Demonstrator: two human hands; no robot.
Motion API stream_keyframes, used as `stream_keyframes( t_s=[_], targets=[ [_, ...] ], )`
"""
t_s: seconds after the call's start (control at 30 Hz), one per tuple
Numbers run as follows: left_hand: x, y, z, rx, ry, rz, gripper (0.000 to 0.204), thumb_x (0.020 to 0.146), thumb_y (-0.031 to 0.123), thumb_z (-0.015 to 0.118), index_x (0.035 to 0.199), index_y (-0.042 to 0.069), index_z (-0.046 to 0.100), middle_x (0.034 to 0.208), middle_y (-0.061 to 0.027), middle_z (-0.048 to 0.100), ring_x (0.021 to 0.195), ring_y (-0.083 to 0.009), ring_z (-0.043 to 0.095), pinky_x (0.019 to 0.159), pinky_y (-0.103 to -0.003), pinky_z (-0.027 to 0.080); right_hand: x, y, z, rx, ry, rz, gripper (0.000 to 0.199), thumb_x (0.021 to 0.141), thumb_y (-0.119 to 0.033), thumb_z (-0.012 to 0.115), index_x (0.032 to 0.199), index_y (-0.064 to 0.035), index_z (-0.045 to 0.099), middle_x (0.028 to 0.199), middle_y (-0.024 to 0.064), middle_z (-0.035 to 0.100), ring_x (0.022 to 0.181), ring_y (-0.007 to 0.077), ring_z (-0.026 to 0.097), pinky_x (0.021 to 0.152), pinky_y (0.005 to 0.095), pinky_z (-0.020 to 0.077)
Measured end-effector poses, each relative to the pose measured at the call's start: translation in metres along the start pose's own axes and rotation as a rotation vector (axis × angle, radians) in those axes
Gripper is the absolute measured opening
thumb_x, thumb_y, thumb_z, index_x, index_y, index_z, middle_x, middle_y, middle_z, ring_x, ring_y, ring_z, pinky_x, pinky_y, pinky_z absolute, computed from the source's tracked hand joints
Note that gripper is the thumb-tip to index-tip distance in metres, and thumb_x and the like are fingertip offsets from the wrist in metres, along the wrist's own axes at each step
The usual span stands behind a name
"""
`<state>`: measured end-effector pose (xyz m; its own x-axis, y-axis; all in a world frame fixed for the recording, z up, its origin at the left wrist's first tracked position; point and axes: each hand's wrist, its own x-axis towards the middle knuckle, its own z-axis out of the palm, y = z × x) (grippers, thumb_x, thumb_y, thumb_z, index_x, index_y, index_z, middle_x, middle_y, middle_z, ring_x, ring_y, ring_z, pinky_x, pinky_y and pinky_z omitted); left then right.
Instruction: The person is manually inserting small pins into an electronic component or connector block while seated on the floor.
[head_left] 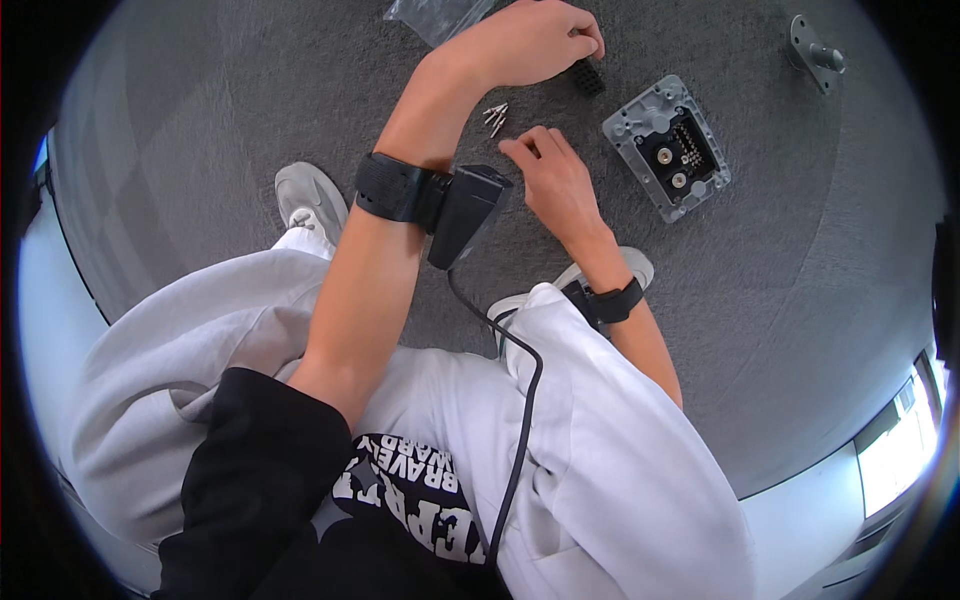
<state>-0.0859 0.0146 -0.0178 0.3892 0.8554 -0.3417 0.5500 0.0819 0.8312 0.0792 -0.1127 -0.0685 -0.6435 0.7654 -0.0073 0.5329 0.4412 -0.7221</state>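
My left hand point(530, 45) reaches out at the top, its fingers closed around a black block with small holes point(588, 78). The hand covers most of that block, and only its lower end shows clearly. Nearer to me, my right hand point(558, 185) hovers low over the floor with its fingers curled together. Whatever sits between those fingertips, if anything, is too small to make out. Just up and left of them lie several small metal pins point(496, 117). To the right rests a grey metal housing point(622, 125) with a black insert, two round metal contacts and rows of pins.
A clear plastic bag point(438, 14) lies at the top edge. Far right on the grey floor point(790, 250) is a metal plate with a cylindrical stub point(822, 58). A black device point(472, 215) is strapped to my left wrist, its cable running down across my lap.
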Motion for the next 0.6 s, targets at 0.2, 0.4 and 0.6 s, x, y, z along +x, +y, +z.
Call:
stream_keyframes(
  t_s=[0.2, 0.4, 0.6],
  targets=[
    [-0.008, -0.003, -0.003, -0.008, 0.034, 0.002, 0.027, 0.097, 0.019, 0.055, 0.106, 0.000, 0.072, 0.104, -0.0210, 0.074, 0.103, -0.0383, 0.069, 0.091, -0.044, 0.053, -0.001, -0.001, 0.000, 0.043, 0.053, 0.068, 0.035, 0.078, 0.012, 0.063, 0.110, -0.0029, 0.064, 0.101, 0.0111, 0.056, 0.095, 0.0305, 0.061, 0.080, 0.0405, 0.0554],
    [-0.009, 0.005, -0.007, -0.036, 0.014, 0.018, 0.027, 0.098, 0.018, 0.055, 0.106, 0.000, 0.072, 0.106, -0.0207, 0.074, 0.104, -0.0377, 0.069, 0.092, -0.043, 0.052, -0.003, -0.024, -0.030, 0.246, 0.064, 0.217, 0.023, 0.088, 0.008, 0.064, 0.108, -0.0016, 0.060, 0.105, 0.0134, 0.056, 0.091, 0.0358, 0.066, 0.074, 0.0441, 0.0555],
    [-0.007, -0.005, 0.000, -0.029, 0.006, -0.038, 0.026, 0.098, 0.018, 0.055, 0.106, 0.000, 0.072, 0.105, -0.0204, 0.074, 0.103, -0.0367, 0.069, 0.091, -0.043, 0.053, -0.010, -0.023, -0.075, 0.169, 0.153, 0.164, 0.023, 0.087, 0.006, 0.068, 0.107, -0.0052, 0.064, 0.097, 0.0107, 0.061, 0.084, 0.0325, 0.068, 0.071, 0.0408, 0.0560]
  ],
)
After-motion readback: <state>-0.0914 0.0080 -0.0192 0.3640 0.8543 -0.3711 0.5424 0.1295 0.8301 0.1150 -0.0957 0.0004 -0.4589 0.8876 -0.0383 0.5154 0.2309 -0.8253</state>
